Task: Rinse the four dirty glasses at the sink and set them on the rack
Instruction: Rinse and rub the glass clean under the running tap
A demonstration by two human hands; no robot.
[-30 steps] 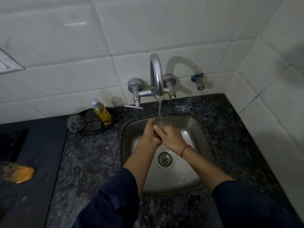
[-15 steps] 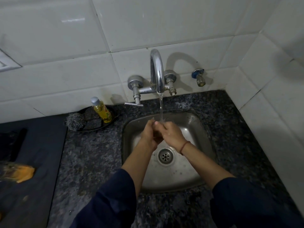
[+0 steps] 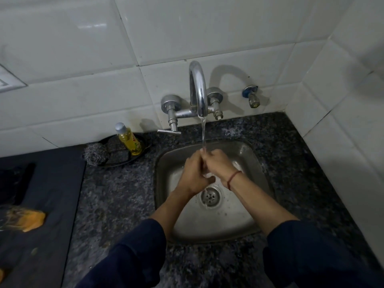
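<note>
Both my hands meet over the steel sink (image 3: pixel 245 223), right under the stream from the chrome tap (image 3: pixel 197 90). My left hand (image 3: pixel 193 175) and my right hand (image 3: pixel 218 165) curl round a small clear glass (image 3: pixel 208 173). Only a pale wet glint of it shows between my palms. Water hits my fingers at the top of the clasp and runs down toward the drain (image 3: pixel 210 196). No other glasses and no rack are in view.
A black dish (image 3: pixel 145 149) at the back left holds a yellow soap bottle (image 3: pixel 129 140) and steel wool scrubbers (image 3: pixel 96 155). A dark mat (image 3: pixel 41 204) with an orange cloth (image 3: pixel 25 219) lies on the left. White tiled walls close off the back and right.
My clasped hands stay under the stream and shift slightly against each other; my left hand has turned a little lower round the glass. The view has dipped slightly.
</note>
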